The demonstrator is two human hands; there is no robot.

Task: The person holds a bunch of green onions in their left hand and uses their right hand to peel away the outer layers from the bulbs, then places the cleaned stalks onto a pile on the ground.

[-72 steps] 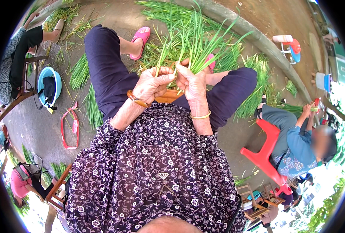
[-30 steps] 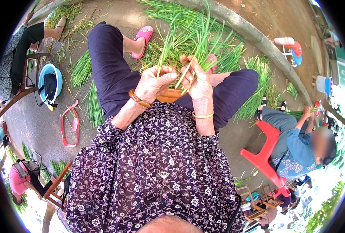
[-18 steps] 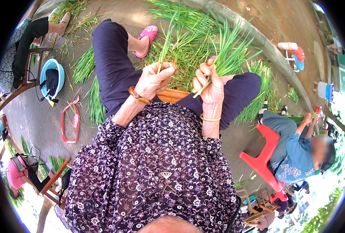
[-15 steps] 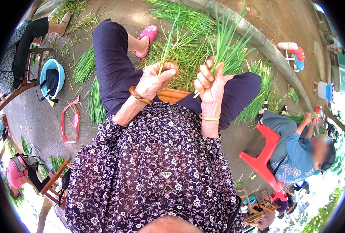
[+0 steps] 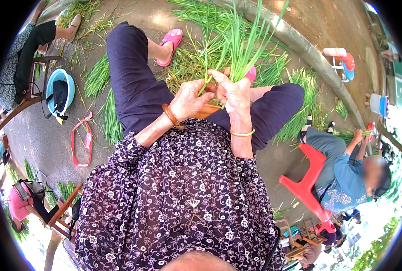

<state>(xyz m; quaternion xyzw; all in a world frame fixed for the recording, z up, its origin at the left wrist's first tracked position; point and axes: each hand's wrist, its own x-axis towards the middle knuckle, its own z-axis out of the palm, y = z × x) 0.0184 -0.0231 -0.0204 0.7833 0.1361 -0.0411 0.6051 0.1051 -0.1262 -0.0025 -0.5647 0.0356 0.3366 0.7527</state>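
Note:
My right hand (image 5: 235,94) is closed round a bunch of long green chives (image 5: 247,47), whose leaves fan out away from me. Its thumb and forefinger reach across to the left hand's fingertips. My left hand (image 5: 189,100) pinches the lower end of a thin chive stalk (image 5: 205,84), close against the right hand. Both hands meet above my lap, between my spread knees. Beneath them, partly hidden by the hands, shows an orange-brown edge (image 5: 206,111). Loose chives and yellowed trimmings (image 5: 183,72) cover the ground just beyond.
More chives lie in heaps at left (image 5: 99,79), far middle (image 5: 210,20) and right (image 5: 296,108). A blue basin (image 5: 55,90) holding a black bag and a red strap loop (image 5: 74,144) are at left. Someone sits on a red stool (image 5: 305,180) at right; a curb (image 5: 300,40) curves behind.
My right hand has moved left with its bunch, and the two hands, apart before, now touch. The stalk that stood upright in my left hand now meets the right hand's fingers.

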